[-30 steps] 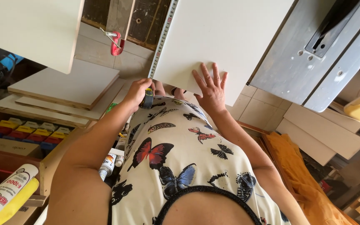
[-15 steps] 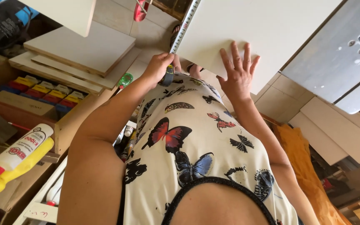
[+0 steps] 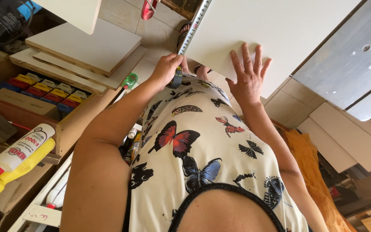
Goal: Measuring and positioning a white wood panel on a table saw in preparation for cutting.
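The board (image 3: 275, 30) is plain off-white, and the tape measure (image 3: 193, 29) along its edge is pale with dark tick marks. The top (image 3: 202, 146) is cream, scattered with butterflies (red-and-black, blue, all-black). A glue bottle (image 3: 20, 150) is white with a red tip beside a yellow one (image 3: 13, 174). An orange cloth (image 3: 310, 172) lies nearby.

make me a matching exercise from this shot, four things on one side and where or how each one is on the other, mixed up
Things:
1. left hand
2. right hand
3. tape measure
4. glue bottle

Place or state:
A. lying at the left edge, white with a red tip
B. stretched along the left edge of the white board
C. spread flat on the white board
D. closed around the tape measure's case

Pairs: 1-D, 2-C, 3-B, 4-A
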